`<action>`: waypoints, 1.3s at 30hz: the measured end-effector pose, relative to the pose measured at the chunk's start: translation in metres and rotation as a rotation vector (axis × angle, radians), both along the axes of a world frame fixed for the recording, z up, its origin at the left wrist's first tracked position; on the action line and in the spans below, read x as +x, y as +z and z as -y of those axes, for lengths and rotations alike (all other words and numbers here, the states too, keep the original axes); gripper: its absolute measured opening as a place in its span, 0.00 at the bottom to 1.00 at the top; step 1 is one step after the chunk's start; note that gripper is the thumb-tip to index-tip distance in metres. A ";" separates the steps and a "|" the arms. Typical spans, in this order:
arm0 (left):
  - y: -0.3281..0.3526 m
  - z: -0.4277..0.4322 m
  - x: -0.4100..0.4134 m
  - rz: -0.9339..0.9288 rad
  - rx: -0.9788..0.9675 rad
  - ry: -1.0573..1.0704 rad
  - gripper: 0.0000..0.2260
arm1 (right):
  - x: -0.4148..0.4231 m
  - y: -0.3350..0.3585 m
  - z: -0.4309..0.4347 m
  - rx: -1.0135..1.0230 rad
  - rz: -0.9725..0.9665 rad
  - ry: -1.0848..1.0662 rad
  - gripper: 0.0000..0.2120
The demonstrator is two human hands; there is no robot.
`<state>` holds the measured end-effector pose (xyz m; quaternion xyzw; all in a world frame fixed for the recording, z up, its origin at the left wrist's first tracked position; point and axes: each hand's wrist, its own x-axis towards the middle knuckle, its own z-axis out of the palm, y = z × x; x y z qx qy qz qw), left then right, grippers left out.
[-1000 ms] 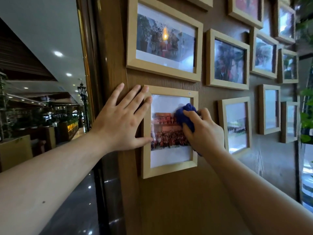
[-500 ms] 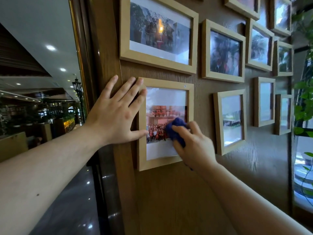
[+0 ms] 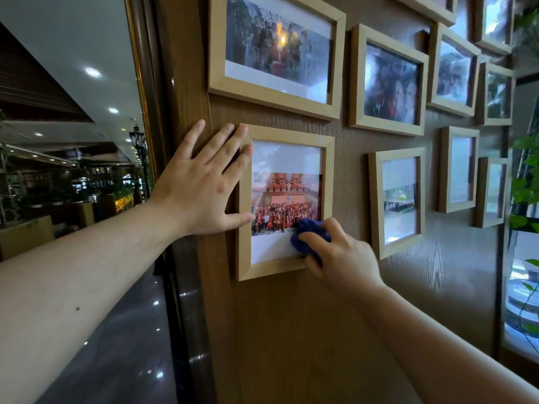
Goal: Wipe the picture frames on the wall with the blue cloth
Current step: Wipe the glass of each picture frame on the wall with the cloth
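A light wooden picture frame (image 3: pixel 287 132) with a group photo hangs low on the brown wooden wall (image 3: pixel 291 330). My left hand (image 3: pixel 201 188) lies flat and spread against the frame's left edge and the wall. My right hand (image 3: pixel 339 255) grips a bunched blue cloth (image 3: pixel 307 233) and presses it on the glass at the frame's lower right corner. Most of the cloth is hidden under my fingers.
Several more wooden frames hang around: a wide one (image 3: pixel 277 51) above, one (image 3: pixel 389 80) at the upper right, another (image 3: pixel 396 202) just right of my hand. Green plant leaves (image 3: pixel 525 182) hang at the far right. A dark glossy pillar edge (image 3: pixel 151 112) borders the wall on the left.
My right hand has carried the blue cloth down the glass from the upper right of the photo to the lower right corner. My left hand has stayed flat on the frame's left edge.
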<state>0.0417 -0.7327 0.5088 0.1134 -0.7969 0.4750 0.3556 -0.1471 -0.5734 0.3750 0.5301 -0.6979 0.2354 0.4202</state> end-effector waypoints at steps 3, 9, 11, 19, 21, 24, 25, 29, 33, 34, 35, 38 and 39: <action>0.000 -0.001 0.000 0.005 0.004 0.015 0.47 | 0.026 -0.003 0.012 0.079 -0.053 0.083 0.17; 0.002 -0.003 0.001 0.007 0.003 0.012 0.48 | 0.023 0.001 0.006 0.135 -0.082 0.095 0.17; 0.002 -0.003 0.001 0.006 0.006 0.021 0.48 | 0.010 0.003 -0.003 0.150 -0.071 0.050 0.15; 0.004 -0.010 0.005 0.022 0.103 0.006 0.41 | -0.008 0.033 -0.025 0.058 -0.128 -0.005 0.18; 0.010 -0.012 0.007 -0.013 0.109 -0.042 0.37 | -0.005 0.056 -0.025 -0.012 -0.143 0.011 0.20; 0.032 -0.017 0.007 -0.109 0.086 -0.131 0.35 | -0.004 0.095 -0.022 -0.090 -0.171 0.018 0.22; 0.043 -0.018 0.007 -0.151 0.083 -0.152 0.35 | -0.003 0.108 -0.020 -0.112 -0.171 0.025 0.22; 0.085 -0.023 0.006 -0.302 0.125 -0.195 0.37 | 0.006 0.157 -0.004 -0.217 -0.132 0.089 0.21; 0.120 -0.022 -0.002 -0.375 0.169 -0.164 0.43 | 0.018 0.209 0.015 -0.306 -0.185 0.123 0.21; 0.126 -0.021 -0.004 -0.383 0.187 -0.149 0.46 | 0.020 0.221 0.018 -0.332 -0.180 0.130 0.21; 0.130 -0.018 -0.006 -0.389 0.210 -0.133 0.48 | 0.021 0.232 0.021 -0.363 -0.168 0.142 0.22; 0.133 -0.009 -0.012 -0.411 0.264 -0.105 0.48 | 0.024 0.259 0.032 -0.453 -0.105 0.197 0.21; 0.131 -0.006 -0.014 -0.421 0.256 -0.100 0.47 | 0.026 0.267 0.037 -0.473 -0.075 0.218 0.20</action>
